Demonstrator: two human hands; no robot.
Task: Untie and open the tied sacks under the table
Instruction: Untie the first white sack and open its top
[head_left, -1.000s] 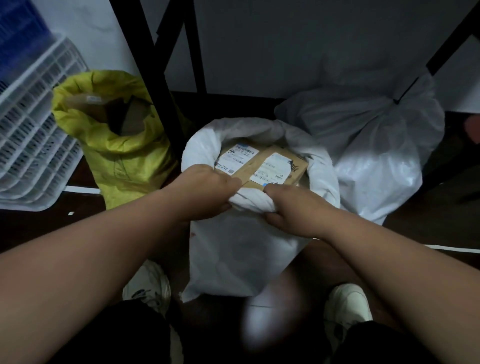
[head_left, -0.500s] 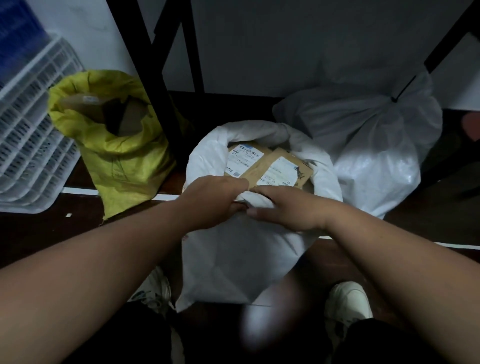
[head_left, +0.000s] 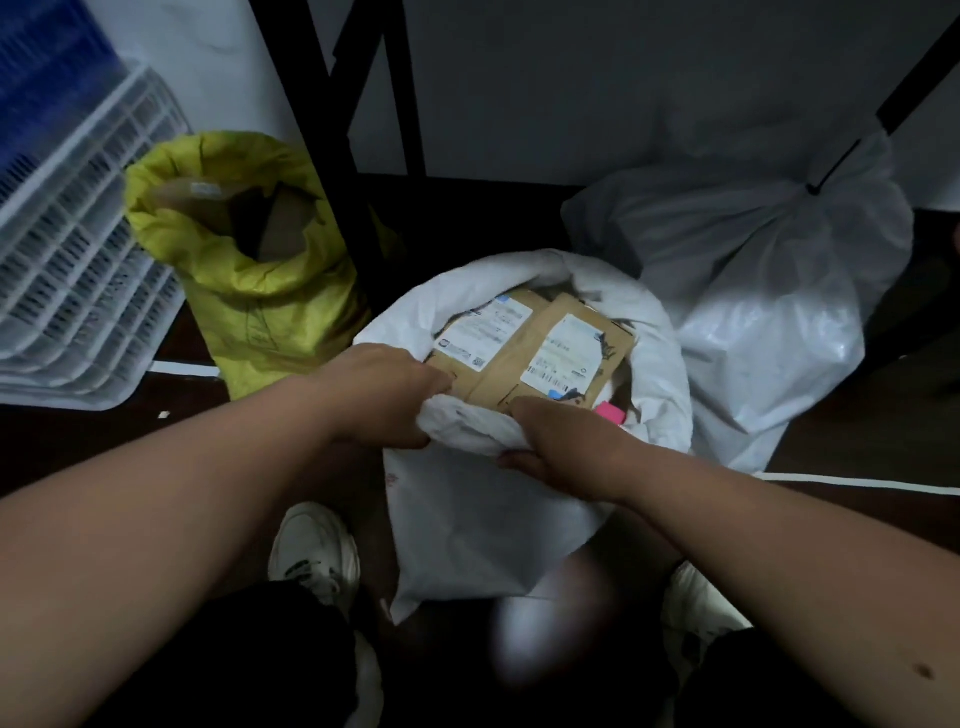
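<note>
far left of the open white sack (head_left: 483, 525) a white slatted crate (head_left: 78, 270) leans with a blue crate (head_left: 41, 67) above it. nearer, just left of the open white sack, the yellow sack (head_left: 260, 291) stands with its mouth rolled down and brown cardboard showing inside. a black counter leg (head_left: 337, 171) rises between the two, behind them. your left hand (head_left: 384, 395) grips the near rim of the open white sack, fingers curled over the folded edge. the open white sack stands on the floor between your white shoes (head_left: 314, 551), its mouth wide and its rim rolled outward. inside lie two brown parcels (head_left: 530, 353) with white shipping labels, and a small pink item (head_left: 610, 413) sits at their right edge. your right hand (head_left: 566, 447) clasps the same near rim just right of your left hand, thumb beneath the fold. right of the open white sack, touching it, the tied white sack (head_left: 758, 312) slumps with its neck gathered by a dark tie (head_left: 810, 189).
</note>
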